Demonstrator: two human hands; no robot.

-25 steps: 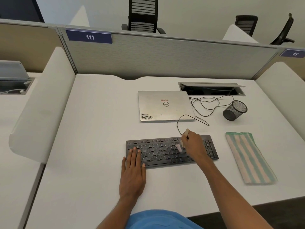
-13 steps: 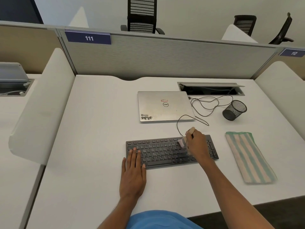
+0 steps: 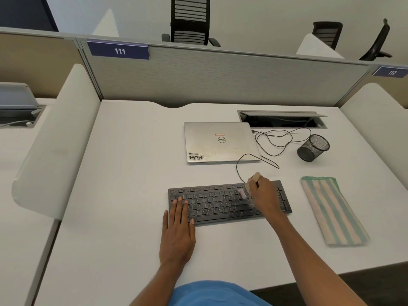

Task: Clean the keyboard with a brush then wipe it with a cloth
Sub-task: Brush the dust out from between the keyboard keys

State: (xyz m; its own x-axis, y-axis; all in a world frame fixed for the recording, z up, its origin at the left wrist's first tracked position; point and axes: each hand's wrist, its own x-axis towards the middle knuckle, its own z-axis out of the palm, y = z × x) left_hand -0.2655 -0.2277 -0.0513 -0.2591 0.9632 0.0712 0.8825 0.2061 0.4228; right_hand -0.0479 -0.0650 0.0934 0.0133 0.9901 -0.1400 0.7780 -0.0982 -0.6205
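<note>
The keyboard (image 3: 220,204) lay toward the front of the desk (image 3: 132,195), long side facing the person. The left hand (image 3: 177,230) rested flat on its eight-o'clock corner, fingers straight and close together across the keys, most likely to pin the board against the push of brushing. The right hand (image 3: 262,197) was curled round the brush (image 3: 242,193); the pale handle stuck up toward twelve o'clock and the pink bristles angled down onto the upper key rows, at about two o'clock from the keyboard's centre; that tilt probably helped the bristles reach the gaps between keys. By my reading the brushing was under way and the wiping not yet begun. The striped cloth (image 3: 333,210) lay folded at three o'clock of the keyboard, apart from it yet within the right hand's reach, seemingly staged for the next step. The closed laptop (image 3: 218,141) sat at twelve o'clock, clear of the strokes. The thin cable (image 3: 237,170) looped off the back edge beside the handle and might snag it.
</note>
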